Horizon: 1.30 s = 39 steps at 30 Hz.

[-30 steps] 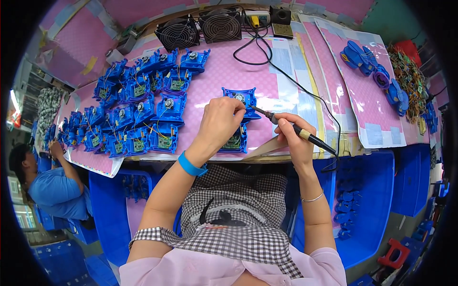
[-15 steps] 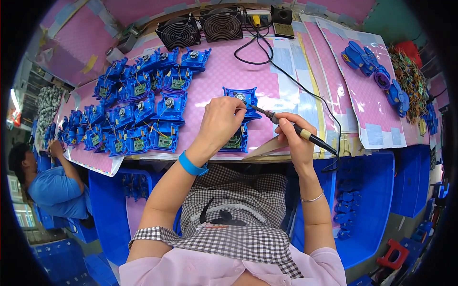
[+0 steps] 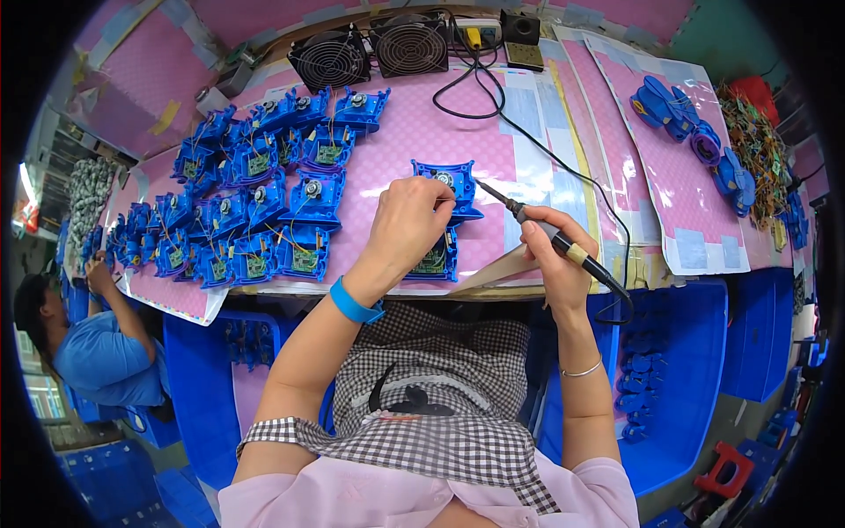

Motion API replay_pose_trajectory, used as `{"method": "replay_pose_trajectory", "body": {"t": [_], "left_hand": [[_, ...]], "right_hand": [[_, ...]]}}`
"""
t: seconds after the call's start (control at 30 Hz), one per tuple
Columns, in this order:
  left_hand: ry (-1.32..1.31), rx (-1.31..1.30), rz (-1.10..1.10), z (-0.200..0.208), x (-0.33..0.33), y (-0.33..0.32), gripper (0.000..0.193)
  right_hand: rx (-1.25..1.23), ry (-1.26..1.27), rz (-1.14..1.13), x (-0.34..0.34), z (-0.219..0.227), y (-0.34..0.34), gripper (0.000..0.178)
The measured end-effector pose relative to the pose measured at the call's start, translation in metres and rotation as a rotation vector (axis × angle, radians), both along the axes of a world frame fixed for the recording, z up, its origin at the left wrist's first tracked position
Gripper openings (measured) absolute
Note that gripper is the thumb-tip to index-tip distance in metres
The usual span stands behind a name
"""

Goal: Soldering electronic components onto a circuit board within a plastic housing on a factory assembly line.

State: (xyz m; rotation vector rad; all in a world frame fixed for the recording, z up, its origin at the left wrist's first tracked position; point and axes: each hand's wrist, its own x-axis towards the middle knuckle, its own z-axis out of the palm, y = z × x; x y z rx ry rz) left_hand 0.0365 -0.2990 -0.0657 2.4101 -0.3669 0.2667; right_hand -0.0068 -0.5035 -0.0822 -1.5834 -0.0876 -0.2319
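two hands are over one blue plastic part (image 3: 447,180) near the middle of the pink mat (image 3: 396,141), with a second similar part (image 3: 437,258) just under the wrist side. the left hand (image 3: 407,224) sits on top of the part with fingers curled down onto it, looks like it's pinning it flat so it can't slide, though i can't tell if the fingertips are actually pinching something small there. the right hand (image 3: 547,257) is wrapped shut around a soldering iron (image 3: 550,236), held like a pen, dark grip with a yellowish band, thin metal tip angled toward the top of the part just beside the left fingers. its black cord (image 3: 563,158) loops across the mat toward the back.

shape wise the parts are boxy moulded shells, hard glossy plastic, each with a little green board and a round silvery bit inside. a whole crowd of the same blue parts (image 3: 246,211) sits to the left in rough rows, well apart from the one in hand. two round black fans (image 3: 370,53) with wire grilles stand at the back edge, probably facing the work to pull fumes away. blue wristband (image 3: 354,304) on the left wrist, thin bangle (image 3: 581,370) on the right. another person in a blue shirt (image 3: 97,352) is off at the lower left.
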Motion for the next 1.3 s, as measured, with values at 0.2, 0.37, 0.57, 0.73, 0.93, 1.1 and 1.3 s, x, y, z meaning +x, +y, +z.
{"method": "replay_pose_trajectory", "body": {"t": [0.2,0.37,0.57,0.73,0.93,1.1,1.3], "left_hand": [[-0.003,-0.003,-0.002,-0.001,0.001,0.000,0.012],[-0.003,0.056,-0.002,0.007,-0.004,0.003,0.012],[-0.187,-0.389,0.245,0.015,-0.016,0.034,0.015],[-0.023,-0.254,0.289,0.003,-0.012,0.027,0.019],[-0.033,-0.324,0.246,0.005,-0.020,0.021,0.012],[-0.147,-0.138,0.125,-0.003,-0.011,0.017,0.010],[-0.108,-0.110,0.120,-0.009,-0.008,0.016,0.010]], "right_hand": [[-0.071,-0.110,-0.054,-0.003,0.006,-0.001,0.024],[-0.334,-0.465,-0.125,0.002,0.011,-0.006,0.025],[-0.072,-0.166,-0.148,-0.007,0.006,-0.006,0.022],[-0.127,-0.189,-0.028,0.001,0.003,0.007,0.020],[-0.122,-0.243,0.011,0.003,-0.002,0.012,0.019],[-0.183,-0.238,0.018,0.004,0.000,0.017,0.018],[-0.170,-0.244,0.025,0.007,-0.003,0.021,0.017]]}}
